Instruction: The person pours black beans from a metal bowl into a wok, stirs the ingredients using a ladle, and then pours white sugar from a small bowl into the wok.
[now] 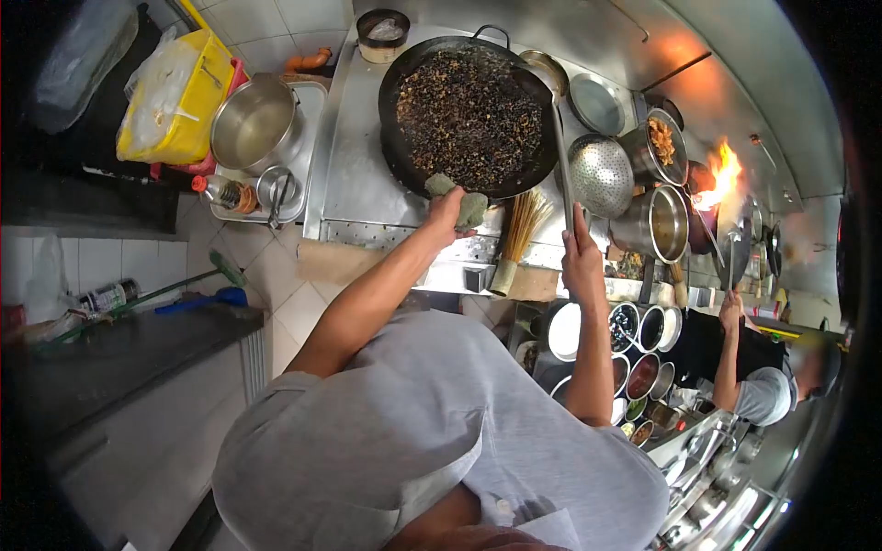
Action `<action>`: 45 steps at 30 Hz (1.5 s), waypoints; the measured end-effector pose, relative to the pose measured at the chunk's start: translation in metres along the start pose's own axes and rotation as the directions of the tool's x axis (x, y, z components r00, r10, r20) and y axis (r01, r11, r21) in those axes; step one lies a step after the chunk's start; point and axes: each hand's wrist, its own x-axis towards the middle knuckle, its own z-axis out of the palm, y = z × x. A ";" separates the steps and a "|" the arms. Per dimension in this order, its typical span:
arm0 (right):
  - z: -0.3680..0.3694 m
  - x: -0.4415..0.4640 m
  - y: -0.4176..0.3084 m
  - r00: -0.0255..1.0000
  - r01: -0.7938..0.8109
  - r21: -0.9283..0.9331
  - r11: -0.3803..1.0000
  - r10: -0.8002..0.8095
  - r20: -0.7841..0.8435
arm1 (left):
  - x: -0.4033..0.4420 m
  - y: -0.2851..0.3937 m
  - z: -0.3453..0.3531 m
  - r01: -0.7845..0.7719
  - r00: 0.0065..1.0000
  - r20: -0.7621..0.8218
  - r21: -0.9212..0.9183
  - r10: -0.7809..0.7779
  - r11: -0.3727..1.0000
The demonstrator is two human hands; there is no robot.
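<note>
A large, round, black wok (pixel 393 156) sat on the metal tabletop (pixel 351 174), straight ahead of the wearer whose head camera I watched through. It was wide and shallow, with a loop handle standing up at its far edge. A loose, crumbly mixture (pixel 470 115) covered most of its inside: mainly very dark bits, flecked all through with golden brown, leaving a band of bare black metal around the rim.

I saw the left arm reach forward and to the right, elbow bent outward. The left hand (pixel 446 213) was closed on a folded, grey-green cloth (pixel 472 209), pressed at the wok's near edge; I could not tell whether a second handle lay underneath.

The right forearm rose almost straight up my view. The right hand (pixel 582 262) was wrapped around the shaft of a long-handled tool (pixel 562 156), which ran away from the wearer along the wok's right side. I could not make out the tool's far end clearly.

Between the two hands I saw a straw-coloured brush (pixel 524 234), bristles toward the wok. A metal strainer (pixel 600 176), dotted with holes, was just right of the tool.
</note>
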 end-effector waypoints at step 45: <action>0.033 0.031 0.027 0.740 -0.605 0.513 0.609 0.194 0.644 | 0.008 -0.005 -0.002 0.008 1.000 0.013 0.016 -0.008 1.000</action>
